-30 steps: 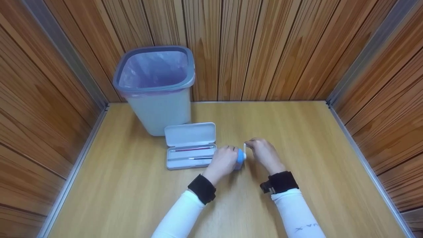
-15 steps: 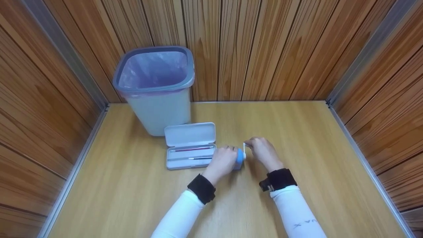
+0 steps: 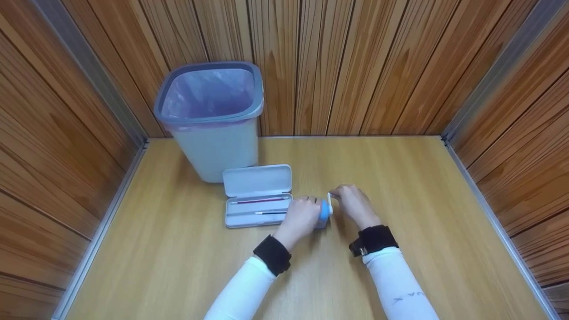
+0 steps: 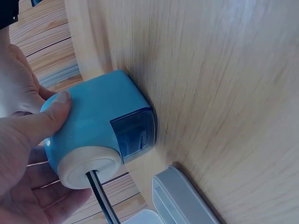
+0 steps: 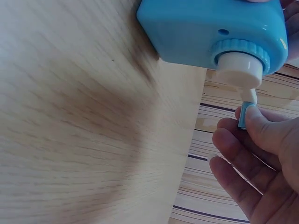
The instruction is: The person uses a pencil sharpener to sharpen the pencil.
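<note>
A blue crank pencil sharpener [image 4: 100, 105] with a dark clear shavings drawer rests on the table, left of centre in the left wrist view. My left hand [image 3: 303, 218] grips its body from above, thumb on one side. A dark pencil [image 4: 102, 198] sticks out of the sharpener's round white front; in the head view it overlaps the pencil case. My right hand [image 3: 354, 206] pinches the small blue knob [image 5: 242, 116] of the white crank between thumb and forefinger. The crank arm [image 3: 329, 200] points up in the head view. The pencil's tip is hidden inside the sharpener.
A grey pencil case [image 3: 256, 180] lies open beside my left hand, with a red pencil [image 3: 260, 201] in it. Behind the case stands a white bin [image 3: 222, 149] with a grey rim and a plastic liner. Wood-panelled walls [image 3: 338, 66] enclose the table [image 3: 155, 266] at the back and sides.
</note>
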